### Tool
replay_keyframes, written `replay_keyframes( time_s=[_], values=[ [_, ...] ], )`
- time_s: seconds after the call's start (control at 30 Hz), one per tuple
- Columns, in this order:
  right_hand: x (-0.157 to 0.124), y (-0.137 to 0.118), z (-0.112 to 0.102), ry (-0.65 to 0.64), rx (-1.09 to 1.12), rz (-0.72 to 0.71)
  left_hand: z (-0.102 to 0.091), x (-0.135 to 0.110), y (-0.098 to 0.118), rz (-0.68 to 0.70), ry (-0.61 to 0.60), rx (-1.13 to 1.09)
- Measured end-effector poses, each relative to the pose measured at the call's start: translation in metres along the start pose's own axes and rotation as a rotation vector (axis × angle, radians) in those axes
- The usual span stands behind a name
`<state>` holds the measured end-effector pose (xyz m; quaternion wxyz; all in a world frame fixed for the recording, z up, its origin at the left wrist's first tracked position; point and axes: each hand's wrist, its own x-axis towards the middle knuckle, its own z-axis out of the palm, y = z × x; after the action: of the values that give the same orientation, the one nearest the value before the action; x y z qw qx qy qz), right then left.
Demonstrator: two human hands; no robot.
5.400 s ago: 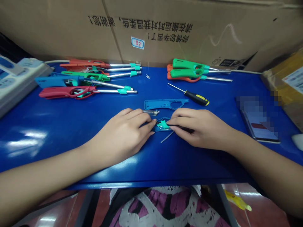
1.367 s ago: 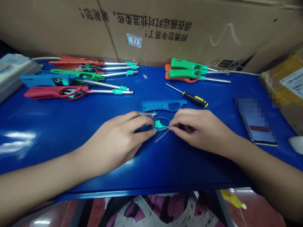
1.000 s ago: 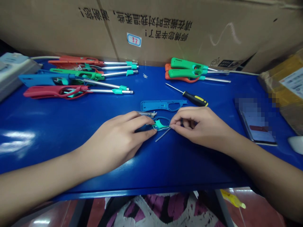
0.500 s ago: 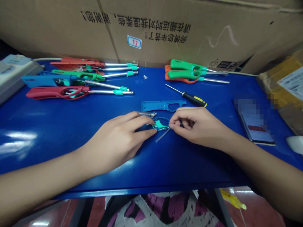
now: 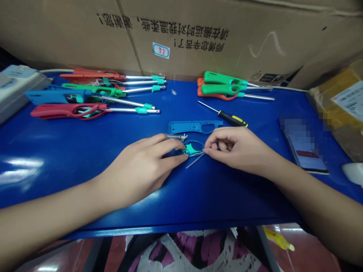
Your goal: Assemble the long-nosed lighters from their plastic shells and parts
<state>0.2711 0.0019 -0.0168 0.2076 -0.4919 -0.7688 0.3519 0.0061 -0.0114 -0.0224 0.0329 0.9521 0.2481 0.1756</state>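
Blue table top (image 5: 70, 151) carries everything, and its front edge runs just under both forearms. The lighter shell (image 5: 196, 143), blue with a green trigger (image 5: 192, 150), lies in the middle of the table, between the two hands and well away from every edge.

The left hand (image 5: 141, 170) pinches the left part of the shell between forefinger and thumb and presses it flat on the table. The right hand (image 5: 241, 151) has thumb and forefinger pressed together at the right side of the trigger, where the upper end of a thin rod (image 5: 194, 161) also arrives. Whether they hold the rod or the trigger is too small to tell.

Just behind the hands lie a small metal part (image 5: 177, 136) and a second shell (image 5: 195, 126), with a screwdriver (image 5: 229, 118) near the right knuckles, so the room there is narrow. Open table is on the left and in front of the hands. Lighters (image 5: 93, 94) lie at the back left and more lighters (image 5: 227, 85) at the back right, under a cardboard box (image 5: 198, 37). A phone (image 5: 306, 147) lies on the right.

Compared with half a second before, the right fingers are curled a little more. The left hand has not moved.
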Motion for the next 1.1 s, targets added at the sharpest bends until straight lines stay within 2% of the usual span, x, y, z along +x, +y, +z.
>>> replay_keyframes(
  time_s=[1.1],
  values=[
    [0.0015,-0.0027,0.0024,-0.042,0.137,0.109,-0.0004,0.0007,0.0002,-0.001,-0.004,0.001]
  ],
)
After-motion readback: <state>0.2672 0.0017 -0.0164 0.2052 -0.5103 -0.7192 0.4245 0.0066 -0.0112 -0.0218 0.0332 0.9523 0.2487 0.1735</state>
